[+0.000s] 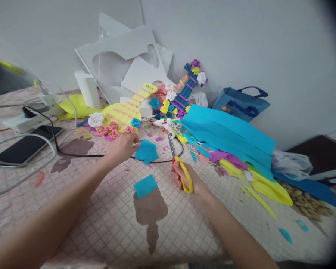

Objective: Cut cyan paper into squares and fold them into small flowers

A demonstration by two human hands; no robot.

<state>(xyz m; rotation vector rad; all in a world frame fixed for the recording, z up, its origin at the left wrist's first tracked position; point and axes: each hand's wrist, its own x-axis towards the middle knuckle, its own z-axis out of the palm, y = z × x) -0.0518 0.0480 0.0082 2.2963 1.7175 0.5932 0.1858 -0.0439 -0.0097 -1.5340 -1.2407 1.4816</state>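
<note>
In my right hand point(183, 175) is a pair of scissors point(173, 147) with yellow handles, its blades pointing away from me toward a white glue gun point(168, 125). My left hand point(125, 145) has curled fingers at the left edge of several layered blue paper pieces point(146, 151); thumb and fingertips seem to grip that edge. Closer to me, a blue paper square point(145, 186) lies on the quilted tablecloth. Just beyond my left hand rests a yellow paper guitar point(126, 110) trimmed with pink, white and blue paper flowers.
A phone point(25, 145) and a power strip point(30, 117) with cables lie at left. One black cable crosses behind the paper pieces. Blue paper sheets point(226, 130), yellow strips point(268, 186) and scraps spread rightward. A dark blue decorated guitar point(184, 93) and white cut-out boards point(117, 48) lean at the wall.
</note>
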